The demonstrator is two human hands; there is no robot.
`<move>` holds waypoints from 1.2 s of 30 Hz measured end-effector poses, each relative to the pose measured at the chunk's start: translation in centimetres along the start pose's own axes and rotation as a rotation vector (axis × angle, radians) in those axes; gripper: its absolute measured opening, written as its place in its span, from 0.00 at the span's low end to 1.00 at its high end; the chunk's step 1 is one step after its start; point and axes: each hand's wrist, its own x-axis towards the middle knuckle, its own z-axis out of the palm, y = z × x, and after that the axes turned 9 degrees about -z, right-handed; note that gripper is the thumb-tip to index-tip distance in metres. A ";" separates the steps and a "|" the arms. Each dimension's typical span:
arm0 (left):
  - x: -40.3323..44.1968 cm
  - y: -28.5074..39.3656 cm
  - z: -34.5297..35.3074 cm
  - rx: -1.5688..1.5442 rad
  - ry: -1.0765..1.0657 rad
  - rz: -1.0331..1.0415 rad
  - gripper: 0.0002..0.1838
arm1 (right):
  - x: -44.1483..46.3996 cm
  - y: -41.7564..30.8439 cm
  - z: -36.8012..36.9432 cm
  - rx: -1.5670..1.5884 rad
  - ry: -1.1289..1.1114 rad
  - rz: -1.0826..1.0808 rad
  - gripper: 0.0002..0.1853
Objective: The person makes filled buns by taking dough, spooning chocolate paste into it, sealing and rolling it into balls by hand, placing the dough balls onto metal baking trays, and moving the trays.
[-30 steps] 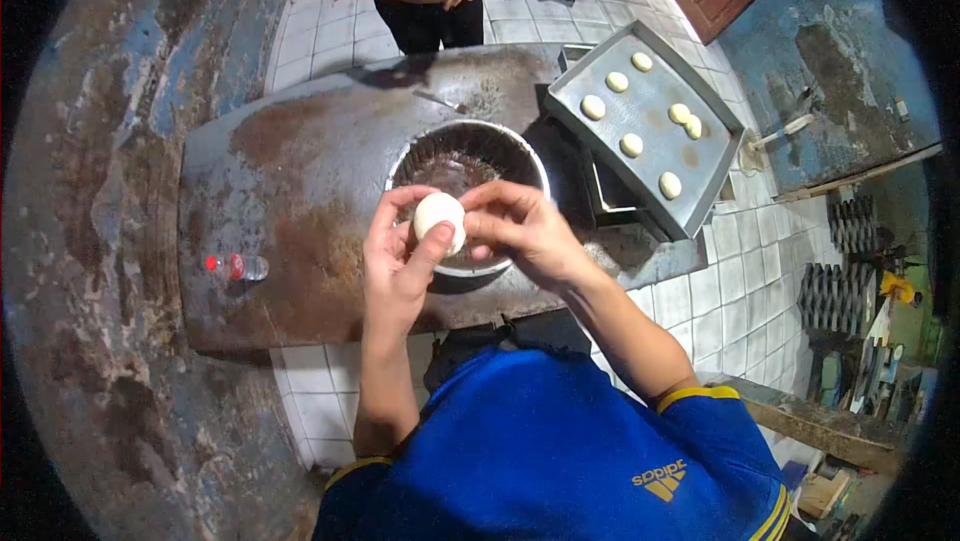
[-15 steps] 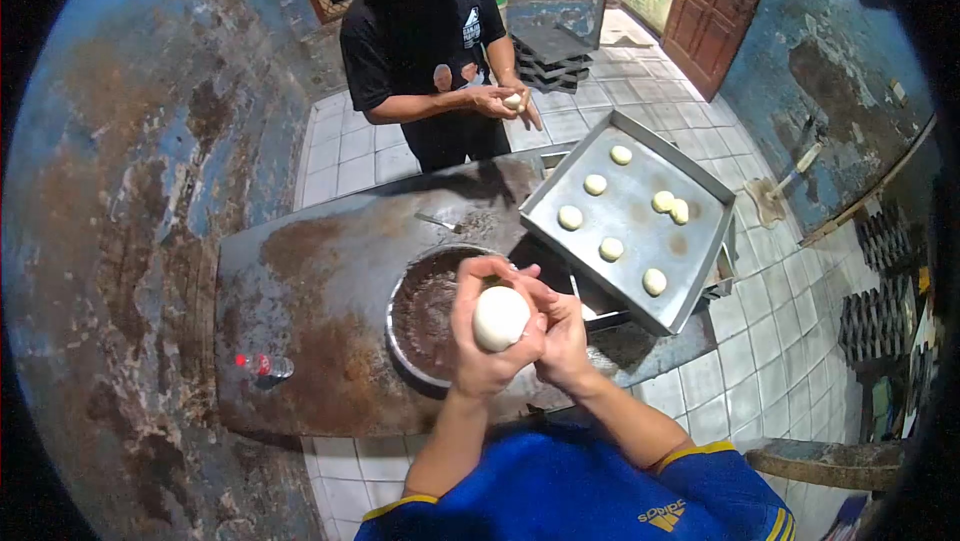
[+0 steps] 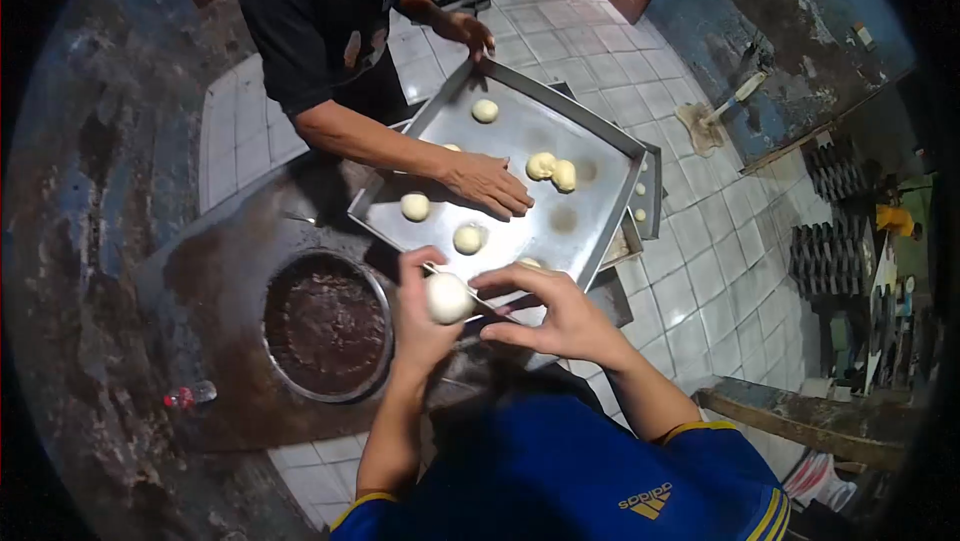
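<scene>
A smooth white dough ball (image 3: pixel 449 298) rests in my left hand (image 3: pixel 421 326), whose fingers curl round it near the tray's front edge. Just to its right is my right hand (image 3: pixel 560 316), thumb and fingers spread apart with nothing between them. Beyond both hands lies the square metal tray (image 3: pixel 600 131), holding several dough balls, two of them touching (image 3: pixel 552 172). A co-worker's hand (image 3: pixel 487 185) lies flat over the tray's middle, partly hiding one ball, and their other hand (image 3: pixel 468 33) is at the far corner.
On the dark table (image 3: pixel 215 271), a round pan (image 3: pixel 384 341) with a dark brown filling stands left of my hands. A small bottle (image 3: pixel 190 395) with a red cap lies at the left. More trays (image 3: pixel 650 191) sit under the square one.
The co-worker has leaned in, one hand now over the tray and the other at its corner. My hands have separated, the ball staying in my left. The view has shifted right.
</scene>
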 end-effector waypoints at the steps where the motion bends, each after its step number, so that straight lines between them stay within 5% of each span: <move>1: -0.2 -0.5 2.4 -0.067 -0.076 -0.103 0.32 | 0.1 0.6 -1.1 -0.088 -0.025 -0.016 0.29; 6: 2.2 -1.5 9.5 -0.213 -0.247 -0.189 0.34 | 0.0 3.4 -5.8 -0.253 0.046 -0.043 0.32; 8: 3.5 -2.4 11.6 -0.022 -0.281 -0.090 0.36 | 0.0 4.6 -7.6 -0.344 0.032 0.015 0.29; 16: 7.5 -6.2 19.3 0.010 -0.372 -0.161 0.32 | -0.4 12.5 -12.7 -0.213 0.178 0.198 0.25; 17: 7.7 -7.0 19.4 0.141 -0.404 -0.170 0.43 | -0.1 13.7 -13.2 -0.175 0.184 0.234 0.26; 22: 7.8 -7.2 15.4 0.263 -0.397 -0.383 0.53 | 0.5 22.7 -12.9 -0.924 -0.102 0.017 0.36; 23: 7.7 -7.8 15.2 0.233 -0.308 -0.310 0.50 | 0.5 23.3 -11.9 -1.042 -0.257 0.150 0.42; 26: 7.7 -7.5 15.8 0.175 -0.185 -0.239 0.41 | 0.4 24.1 -11.9 -1.014 -0.216 0.201 0.41; 29: 8.1 -7.5 19.1 0.317 -0.194 -0.058 0.31 | 0.1 23.8 -16.7 -0.610 -0.037 0.291 0.34; 32: 7.1 -9.1 23.9 0.671 -0.325 0.234 0.35 | -1.2 19.5 -20.1 -0.331 0.225 0.327 0.24; 36: 6.1 -11.5 25.3 0.775 -0.427 0.214 0.40 | -4.0 15.3 -23.2 -0.164 0.346 0.304 0.23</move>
